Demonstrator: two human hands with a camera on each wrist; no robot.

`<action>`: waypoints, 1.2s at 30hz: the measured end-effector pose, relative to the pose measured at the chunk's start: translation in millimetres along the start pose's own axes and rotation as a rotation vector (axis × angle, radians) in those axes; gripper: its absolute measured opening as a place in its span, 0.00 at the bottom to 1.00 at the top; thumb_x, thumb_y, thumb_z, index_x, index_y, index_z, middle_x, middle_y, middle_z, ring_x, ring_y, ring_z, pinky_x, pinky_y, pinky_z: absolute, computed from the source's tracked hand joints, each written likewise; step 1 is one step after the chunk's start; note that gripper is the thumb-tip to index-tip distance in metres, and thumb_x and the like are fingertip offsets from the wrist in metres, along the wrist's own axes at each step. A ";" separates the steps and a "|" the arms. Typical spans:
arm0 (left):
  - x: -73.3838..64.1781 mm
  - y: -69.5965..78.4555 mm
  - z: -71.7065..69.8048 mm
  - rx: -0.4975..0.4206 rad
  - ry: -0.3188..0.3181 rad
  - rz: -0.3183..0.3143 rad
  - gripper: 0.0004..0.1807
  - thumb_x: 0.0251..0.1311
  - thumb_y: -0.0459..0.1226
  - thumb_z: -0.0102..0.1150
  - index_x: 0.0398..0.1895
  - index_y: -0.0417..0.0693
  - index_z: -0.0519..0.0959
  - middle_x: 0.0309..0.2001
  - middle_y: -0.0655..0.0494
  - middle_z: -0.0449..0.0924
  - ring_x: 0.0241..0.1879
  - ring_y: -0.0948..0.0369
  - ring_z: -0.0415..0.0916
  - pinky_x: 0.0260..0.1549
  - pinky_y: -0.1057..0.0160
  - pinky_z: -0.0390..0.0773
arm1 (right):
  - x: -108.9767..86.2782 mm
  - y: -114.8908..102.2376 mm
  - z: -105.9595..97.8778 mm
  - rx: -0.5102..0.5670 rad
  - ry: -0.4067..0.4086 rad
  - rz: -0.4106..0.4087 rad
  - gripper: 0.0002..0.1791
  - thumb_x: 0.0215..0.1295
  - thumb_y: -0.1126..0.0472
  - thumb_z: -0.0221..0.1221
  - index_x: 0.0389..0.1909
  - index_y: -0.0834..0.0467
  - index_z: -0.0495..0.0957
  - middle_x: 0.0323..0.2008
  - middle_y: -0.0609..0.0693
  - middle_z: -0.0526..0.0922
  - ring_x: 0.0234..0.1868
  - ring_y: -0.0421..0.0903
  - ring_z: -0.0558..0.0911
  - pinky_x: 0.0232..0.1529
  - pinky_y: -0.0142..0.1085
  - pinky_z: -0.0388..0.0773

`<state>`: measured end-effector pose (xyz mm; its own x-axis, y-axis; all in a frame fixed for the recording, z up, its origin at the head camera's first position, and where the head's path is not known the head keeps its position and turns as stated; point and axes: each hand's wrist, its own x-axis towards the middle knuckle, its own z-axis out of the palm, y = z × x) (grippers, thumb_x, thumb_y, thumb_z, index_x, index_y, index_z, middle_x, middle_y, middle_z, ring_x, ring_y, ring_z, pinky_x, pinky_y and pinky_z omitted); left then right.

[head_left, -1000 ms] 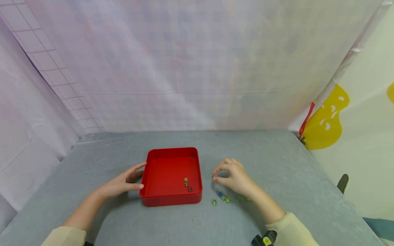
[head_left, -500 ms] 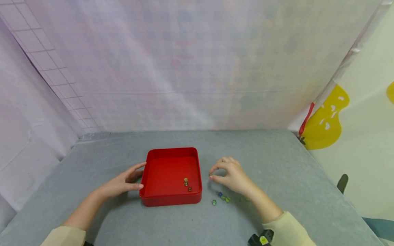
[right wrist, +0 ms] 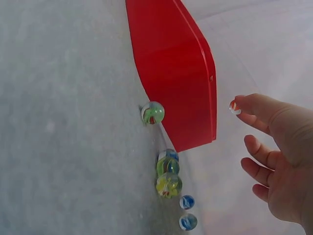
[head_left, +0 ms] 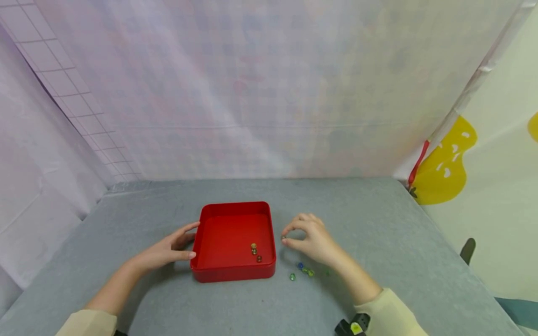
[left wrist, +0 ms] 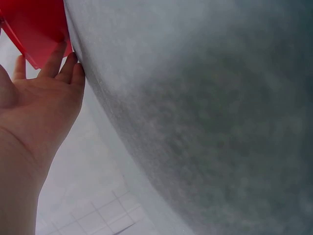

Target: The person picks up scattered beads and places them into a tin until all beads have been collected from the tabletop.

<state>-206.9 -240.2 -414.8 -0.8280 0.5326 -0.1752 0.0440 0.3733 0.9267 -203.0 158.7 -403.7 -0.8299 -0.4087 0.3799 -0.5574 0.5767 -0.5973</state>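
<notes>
A square red tray (head_left: pixel 235 274) stands on the grey table, with 3 marbles (head_left: pixel 254 251) lying in its right front part. At its left wall rests my left hand (head_left: pixel 170 247), fingers and thumb spread along the side; the left wrist view shows the fingertips right at the red wall (left wrist: pixel 36 29). My right hand (head_left: pixel 313 240) is just right of the tray, pinching a clear marble (right wrist: pixel 235 106) with an orange swirl between thumb and index finger. Its other fingers curl loosely. Below it, several green, yellow and blue marbles (head_left: pixel 310 273) lie on the table.
The grey cloth-covered table (head_left: pixel 201 308) runs back to a pale curtain (head_left: pixel 269 93). In the right wrist view, a green-swirled marble (right wrist: pixel 153 112) lies close to the tray's outer wall, and blue marbles (right wrist: pixel 188 222) lie farther along.
My right hand has moved left toward the tray with the pinched marble. The left hand and the tray have stayed in place.
</notes>
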 end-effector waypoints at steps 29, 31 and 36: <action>0.3 -0.3 0.1 0.001 0.008 -0.009 0.42 0.64 0.38 0.58 0.76 0.49 0.45 0.72 0.36 0.49 0.71 0.41 0.45 0.61 0.37 0.55 | 11.0 -16.4 18.2 0.009 -0.025 -0.023 0.07 0.55 0.58 0.70 0.32 0.45 0.84 0.35 0.38 0.76 0.43 0.42 0.71 0.51 0.49 0.62; -0.2 0.0 0.4 0.006 0.012 -0.010 0.43 0.64 0.38 0.58 0.76 0.49 0.45 0.72 0.36 0.49 0.70 0.40 0.45 0.61 0.37 0.55 | 11.7 -16.5 19.8 0.011 -0.023 -0.037 0.06 0.55 0.58 0.70 0.32 0.45 0.84 0.35 0.39 0.77 0.42 0.43 0.72 0.52 0.50 0.61; -1.1 0.7 1.1 0.037 0.031 -0.006 0.43 0.63 0.39 0.59 0.76 0.50 0.46 0.72 0.36 0.49 0.70 0.40 0.46 0.59 0.37 0.58 | 13.2 -17.2 23.4 0.017 -0.027 -0.047 0.06 0.55 0.58 0.70 0.32 0.46 0.84 0.35 0.42 0.77 0.41 0.49 0.73 0.52 0.51 0.60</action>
<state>-205.3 -239.7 -414.3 -0.8450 0.5069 -0.1700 0.0589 0.4043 0.9127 -203.8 126.9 -404.9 -0.8018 -0.4536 0.3889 -0.5949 0.5448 -0.5910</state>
